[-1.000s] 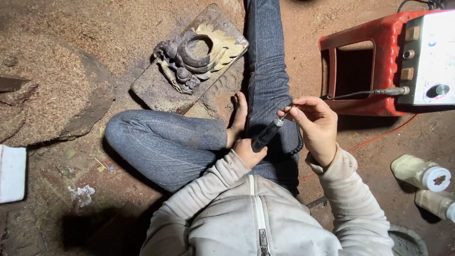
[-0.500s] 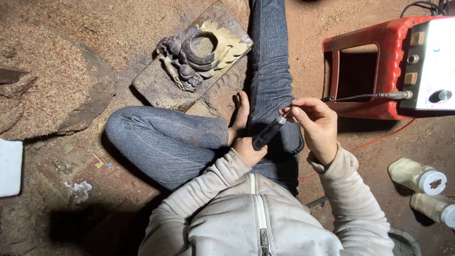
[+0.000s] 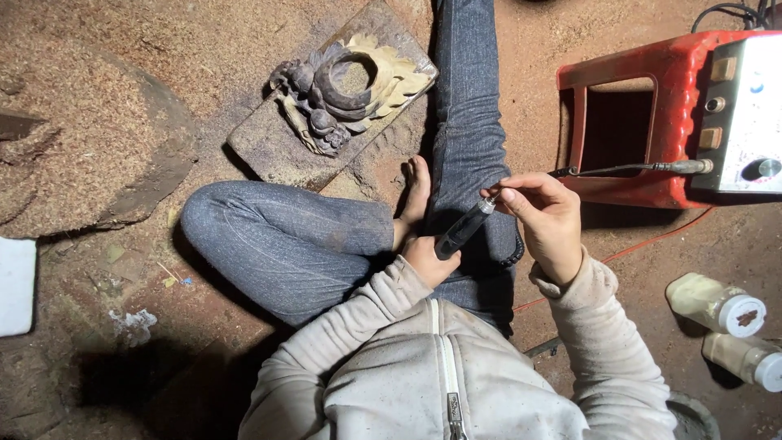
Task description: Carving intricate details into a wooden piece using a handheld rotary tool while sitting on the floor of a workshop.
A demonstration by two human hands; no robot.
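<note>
A slim black pen-shaped rotary handpiece with a silver metal tip [image 3: 462, 232] lies slantwise across the person's lap, above the blue-jeaned right thigh, its tip pointing up and to the right. The left hand [image 3: 429, 262] is closed round the lower end of the black body, so that grip is fully wrapped on the tool. The right hand [image 3: 544, 218] has thumb and forefinger pinched together at the silver tip, a narrow closed grip; whether a small bit sits between the fingertips is too small to tell.

The person sits on a dusty, sawdust-strewn earth floor [image 3: 204, 49], one leg in blue jeans [image 3: 468, 106] stretched forward, the other folded so that the bare foot [image 3: 414, 195] rests against the straight leg, just beside the left hand. Both arms are in a pale grey zipped sweatshirt [image 3: 440, 375].

Ahead of the folded knee a carved wooden relief of leaves, round fruit and a ring shape on a rectangular board [image 3: 338, 85] lies flat on the floor, well apart from both hands. To the right stands a red plastic stool [image 3: 643, 114] bearing a white boxy control unit with knobs [image 3: 745, 114]; a thin dark cable with a metal plug [image 3: 643, 169] runs from it toward the right hand. Two small cream bottles with white caps [image 3: 717, 305] lie on the floor at the lower right.
</note>
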